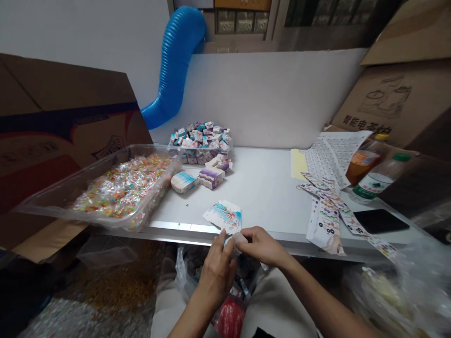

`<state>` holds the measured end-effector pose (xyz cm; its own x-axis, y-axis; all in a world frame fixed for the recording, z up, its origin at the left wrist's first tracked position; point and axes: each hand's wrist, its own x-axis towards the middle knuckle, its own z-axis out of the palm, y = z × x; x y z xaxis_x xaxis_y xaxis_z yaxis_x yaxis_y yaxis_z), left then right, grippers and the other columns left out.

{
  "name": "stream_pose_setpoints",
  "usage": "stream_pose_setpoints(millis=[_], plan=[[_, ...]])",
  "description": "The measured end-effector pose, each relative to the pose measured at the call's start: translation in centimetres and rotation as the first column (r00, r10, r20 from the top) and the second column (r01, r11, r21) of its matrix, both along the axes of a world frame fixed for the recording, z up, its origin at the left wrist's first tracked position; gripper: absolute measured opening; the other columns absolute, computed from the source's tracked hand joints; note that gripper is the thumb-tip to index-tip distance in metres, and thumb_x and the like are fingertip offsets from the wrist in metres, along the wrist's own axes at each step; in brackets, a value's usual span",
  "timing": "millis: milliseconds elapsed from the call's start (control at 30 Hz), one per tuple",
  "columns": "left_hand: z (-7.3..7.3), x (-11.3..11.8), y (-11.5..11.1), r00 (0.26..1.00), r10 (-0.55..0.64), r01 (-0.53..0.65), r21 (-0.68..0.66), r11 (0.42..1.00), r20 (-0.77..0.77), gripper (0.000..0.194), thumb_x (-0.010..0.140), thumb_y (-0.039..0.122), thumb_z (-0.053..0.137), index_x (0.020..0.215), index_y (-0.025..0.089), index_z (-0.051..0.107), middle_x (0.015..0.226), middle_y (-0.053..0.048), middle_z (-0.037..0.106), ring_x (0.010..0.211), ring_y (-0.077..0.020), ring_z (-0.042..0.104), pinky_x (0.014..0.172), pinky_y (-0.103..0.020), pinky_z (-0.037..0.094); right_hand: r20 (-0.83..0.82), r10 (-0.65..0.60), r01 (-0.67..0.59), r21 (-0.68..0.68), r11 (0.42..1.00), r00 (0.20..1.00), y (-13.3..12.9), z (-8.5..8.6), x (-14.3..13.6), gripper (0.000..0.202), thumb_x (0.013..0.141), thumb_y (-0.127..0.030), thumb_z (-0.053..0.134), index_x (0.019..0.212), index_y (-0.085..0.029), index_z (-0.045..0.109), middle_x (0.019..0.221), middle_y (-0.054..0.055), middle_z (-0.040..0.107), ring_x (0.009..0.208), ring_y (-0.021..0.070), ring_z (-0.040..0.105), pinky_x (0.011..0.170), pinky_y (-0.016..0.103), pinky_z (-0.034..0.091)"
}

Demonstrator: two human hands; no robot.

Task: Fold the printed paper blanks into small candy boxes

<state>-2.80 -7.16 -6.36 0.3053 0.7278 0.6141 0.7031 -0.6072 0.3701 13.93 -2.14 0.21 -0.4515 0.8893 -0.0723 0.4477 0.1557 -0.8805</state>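
Observation:
At the table's front edge, my left hand (219, 263) and my right hand (262, 244) meet around a small white carton (240, 238). Both have closed fingers on it, and much of it is hidden by them. Just beyond lie flat, unfolded printed cartons (225, 215), white with blue and orange print. Farther back stand a stack of blue-and-white cartons (183, 181) and a stack of purple-and-white cartons (211, 177). Behind these, a clear tub (200, 156) is heaped with small folded boxes (207, 136).
On the left, a clear tray (136, 223) holds many small wrapped packets of coloured bits. Sticker strips (324, 223), printed sheets (327, 152), a green-capped bottle (375, 183) and a black phone (381, 220) lie right. A plastic bag (183, 272) hangs between my knees. A blue hose (176, 65) runs behind.

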Motion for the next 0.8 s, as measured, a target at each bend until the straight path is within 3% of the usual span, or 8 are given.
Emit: stream_pose_setpoints(millis=[100,200,333,433,467,533,633,800], plan=[[0.6,0.1,0.1,0.982,0.01,0.007,-0.087,0.996,0.191,0.045,0.084,0.012,0.047,0.127,0.019,0.035,0.125,-0.015,0.052,0.115,-0.0232,0.053,0.092,-0.04,0.049,-0.127,0.015,-0.015,0.002,1.0,0.992,-0.7,-0.1,0.0,0.022,0.081,-0.03,0.052,0.066,-0.017,0.06,0.06,-0.003,0.048,0.059,0.0107,0.044,0.055,0.022,0.034],[1.2,0.4,0.1,0.933,0.091,-0.027,-0.182,0.983,0.349,0.037,0.083,0.016,0.051,0.118,0.021,0.04,0.11,-0.008,0.06,0.101,-0.0192,0.061,0.085,-0.035,0.052,-0.373,-0.015,-0.024,-0.1,0.995,0.928,-1.8,-0.9,-0.4,0.02,0.084,-0.036,0.054,0.086,-0.019,0.066,0.081,0.001,0.062,0.082,0.0162,0.055,0.076,0.027,0.041],[0.9,0.7,-0.2,0.937,0.07,-0.027,-0.129,0.991,0.343,0.038,0.084,0.016,0.051,0.119,0.02,0.039,0.119,-0.011,0.056,0.109,-0.0202,0.057,0.091,-0.037,0.049,-0.589,-0.205,0.048,-0.271,0.961,0.782,-3.2,-2.7,-1.7,0.02,0.079,-0.033,0.062,0.095,-0.021,0.064,0.09,0.001,0.064,0.087,0.0165,0.057,0.082,0.029,0.043],[0.4,0.7,-0.4,0.963,0.017,-0.003,-0.051,0.999,0.271,0.039,0.085,0.014,0.048,0.122,0.02,0.038,0.128,-0.014,0.05,0.119,-0.022,0.049,0.096,-0.04,0.046,-0.553,-0.326,0.146,-0.344,0.928,0.767,-3.7,-3.4,-2.7,0.021,0.08,-0.033,0.059,0.095,-0.02,0.065,0.084,0.003,0.066,0.079,0.0175,0.06,0.075,0.03,0.047],[0.3,0.6,-0.4,0.968,0.012,0.003,-0.056,0.998,0.251,0.04,0.085,0.013,0.047,0.123,0.019,0.037,0.129,-0.014,0.049,0.12,-0.0222,0.048,0.096,-0.04,0.045,-0.511,-0.329,0.198,-0.295,0.935,0.794,-3.9,-3.5,-3.0,0.023,0.082,-0.033,0.056,0.098,-0.02,0.066,0.087,0.004,0.067,0.082,0.0189,0.061,0.078,0.033,0.047],[0.3,0.6,-0.5,0.973,0.017,0.005,-0.094,0.996,0.229,0.044,0.085,0.013,0.046,0.127,0.019,0.035,0.128,-0.014,0.05,0.12,-0.0223,0.048,0.096,-0.04,0.046,-0.405,-0.291,0.288,-0.072,0.955,0.867,-4.3,-3.3,-3.3,0.029,0.086,-0.033,0.052,0.109,-0.022,0.065,0.103,0.007,0.066,0.1,0.0219,0.058,0.091,0.038,0.043],[0.4,0.6,-0.5,0.976,0.019,0.011,-0.135,0.991,0.217,0.05,0.085,0.014,0.046,0.132,0.017,0.03,0.127,-0.015,0.051,0.12,-0.0229,0.049,0.096,-0.04,0.046,-0.254,-0.233,0.292,0.226,0.929,0.939,-4.8,-2.9,-3.5,0.035,0.092,-0.032,0.042,0.121,-0.025,0.058,0.119,0.008,0.061,0.114,0.0218,0.052,0.1,0.041,0.036],[-0.4,0.6,-0.8,0.973,0.059,-0.021,-0.165,0.986,0.225,0.06,0.085,0.016,0.048,0.138,0.013,0.02,0.131,-0.018,0.047,0.122,-0.024,0.047,0.096,-0.04,0.046,-0.095,-0.322,0.336,0.268,0.903,0.942,-4.9,-2.7,-3.4,0.034,0.091,-0.031,0.043,0.119,-0.022,0.06,0.101,0.007,0.069,0.095,0.021,0.063,0.084,0.037,0.05]])
